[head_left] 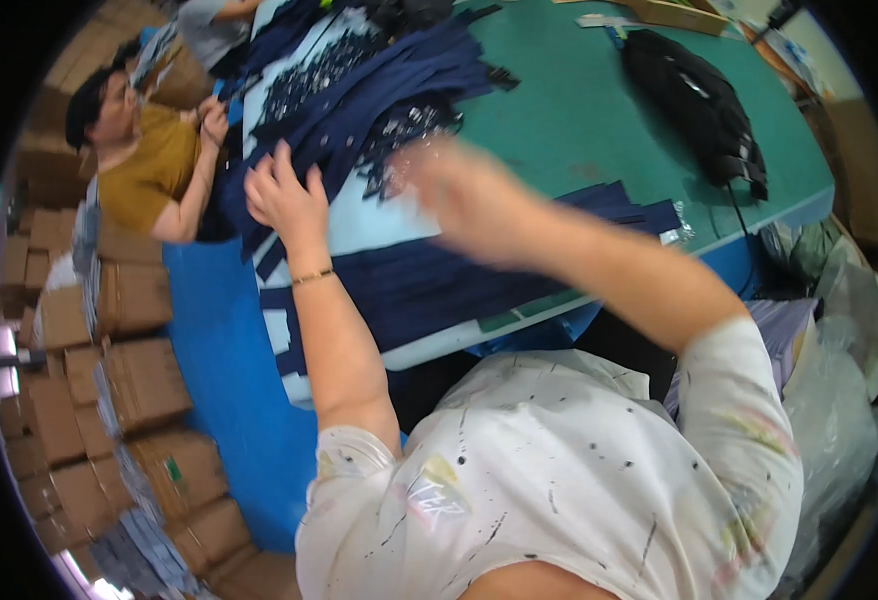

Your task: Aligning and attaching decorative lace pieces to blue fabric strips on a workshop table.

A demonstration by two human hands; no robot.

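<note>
Long navy fabric strips (359, 100) lie in a loose heap across the table. My left hand (289, 200) is at the heap's near left end, fingers spread and bent over the strips, with nothing visible in its grasp. My right hand (449, 190) is smeared by motion beside a cluster of small dark shiny pieces (399, 130), some with a clear glint like plastic; whether it holds any cannot be made out. Closer to me, a flat layer of navy strips (389, 295) runs along the table's near edge, partly under my right forearm.
The green-topped table (559, 110) carries a black bag-like item (694, 105) at right and a shallow box (679, 14) at the far edge. A co-worker in a mustard top (149, 180) handles something at left. Cardboard boxes (144, 380) are stacked left; clear plastic bags (834, 450) lie right.
</note>
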